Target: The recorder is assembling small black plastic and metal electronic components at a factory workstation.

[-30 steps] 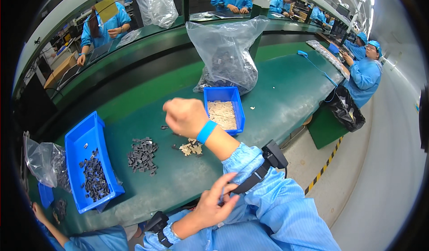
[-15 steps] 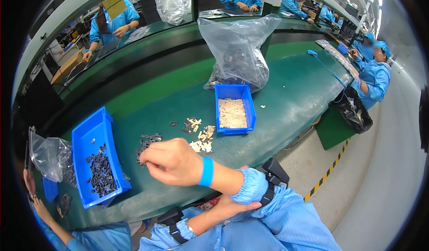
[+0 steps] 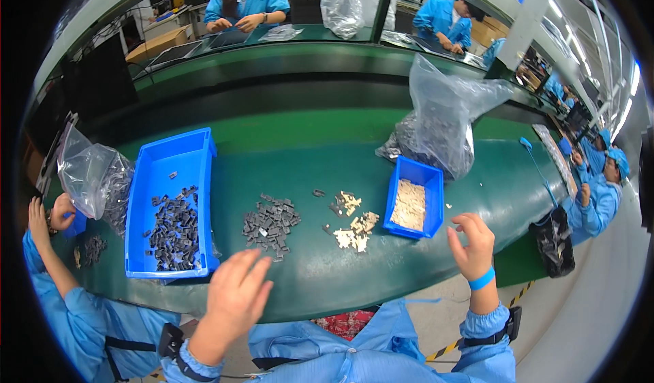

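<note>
My left hand (image 3: 235, 291) hovers at the table's near edge with its fingers stretched out and nothing in it. It is nearest to a pile of small black plastic parts (image 3: 272, 221). My right hand (image 3: 472, 248), a blue band at its wrist, is raised with fingers bent and apart, just right of a small blue bin (image 3: 390, 206) of cream-coloured pieces (image 3: 409, 204). Between the hands lie loose cream pieces (image 3: 357, 233), with a few black parts among them. A large blue bin (image 3: 133, 247) on the left holds many black parts (image 3: 174, 236).
Behind the small bin stands a clear bag (image 3: 446, 120) of dark parts. Another clear bag (image 3: 95, 172) lies left of the large bin, near a co-worker's hands (image 3: 51, 214). A blue cord (image 3: 539, 172) crosses the table's right end. Other people work across the bench and at right.
My right hand has left the black pile and swung right, beside the small bin. My left hand has let go of my right sleeve and moved left. The view has turned left.
</note>
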{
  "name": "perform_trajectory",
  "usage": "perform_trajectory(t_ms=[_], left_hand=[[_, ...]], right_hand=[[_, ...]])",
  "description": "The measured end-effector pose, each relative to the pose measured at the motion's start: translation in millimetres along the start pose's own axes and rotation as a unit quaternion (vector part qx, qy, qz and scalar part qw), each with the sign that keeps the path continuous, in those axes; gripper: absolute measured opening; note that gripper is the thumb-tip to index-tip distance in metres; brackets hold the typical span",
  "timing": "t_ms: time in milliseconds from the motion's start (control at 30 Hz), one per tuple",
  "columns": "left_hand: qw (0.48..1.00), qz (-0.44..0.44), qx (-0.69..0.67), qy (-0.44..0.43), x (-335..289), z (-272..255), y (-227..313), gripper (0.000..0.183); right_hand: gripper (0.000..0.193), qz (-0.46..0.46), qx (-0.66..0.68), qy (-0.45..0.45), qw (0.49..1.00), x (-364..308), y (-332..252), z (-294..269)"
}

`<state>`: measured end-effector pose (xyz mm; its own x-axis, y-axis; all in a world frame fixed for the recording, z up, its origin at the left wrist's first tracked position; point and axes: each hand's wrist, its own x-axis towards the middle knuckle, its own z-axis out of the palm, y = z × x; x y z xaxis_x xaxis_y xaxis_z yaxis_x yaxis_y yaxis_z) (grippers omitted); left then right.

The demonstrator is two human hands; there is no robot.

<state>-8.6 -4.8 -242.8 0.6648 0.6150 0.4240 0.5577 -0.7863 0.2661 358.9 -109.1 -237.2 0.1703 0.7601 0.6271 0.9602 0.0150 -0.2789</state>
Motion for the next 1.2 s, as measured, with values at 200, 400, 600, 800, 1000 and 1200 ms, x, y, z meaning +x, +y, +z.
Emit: perform_trajectory(t_ms=[200,400,600,800,1000,1200], left_hand=[[0.998,0.025,-0.002,-0.053,11.6,29.4,-5.8,0.048],[0.986,0.108,-0.024,-0.124,53.6,56.6,21.3,0.049],[0.964,0.195,-0.041,-0.177,59.6,103.9,44.6,0.058],[0.968,0.157,-0.023,-0.192,66.3,112.7,38.5,0.065],[0.971,0.138,-0.051,-0.188,67.2,109.2,33.6,0.067],[0.986,0.113,-0.036,-0.118,75.4,87.5,26.9,0.041]], right_hand=[[0.034,0.167,0.093,0.002,0.982,3.2,25.6,40.6],[0.044,0.273,0.290,-0.029,0.917,8.7,41.3,67.9],[0.041,0.210,0.215,-0.059,0.952,27.8,37.1,80.0],[0.037,0.087,0.129,-0.028,0.987,45.8,47.6,87.1],[0.035,0.006,0.060,0.020,0.998,62.5,13.5,50.7],[0.027,-0.173,0.158,-0.228,0.945,54.5,-63.0,72.8]])
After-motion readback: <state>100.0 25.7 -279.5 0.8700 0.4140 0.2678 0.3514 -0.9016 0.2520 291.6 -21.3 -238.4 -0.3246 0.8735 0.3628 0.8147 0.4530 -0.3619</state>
